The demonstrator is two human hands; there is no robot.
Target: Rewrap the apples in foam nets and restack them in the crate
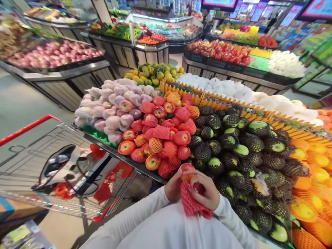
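Close to my body, at the edge of the fruit stand, my left hand (173,185) is closed around the side of a red apple (187,168). My right hand (206,191) curls its fingers and thumb round a red foam net sleeve (194,204), which hangs below the apple against my white top. Part of the apple is hidden by my fingers, so how far the sleeve covers it I cannot tell. Just beyond my hands lies a pile of apples in red and orange foam nets (166,138). Green melon-like fruits in black nets (241,149) lie to the right.
At left stands a wire shopping cart (23,166) with a red handle, holding bags. Pale wrapped fruits (111,103) lie left of the apples. Orange netted fruits (308,207) fill the far right. Behind, an onion stand (55,53) and more produce counters line the aisle.
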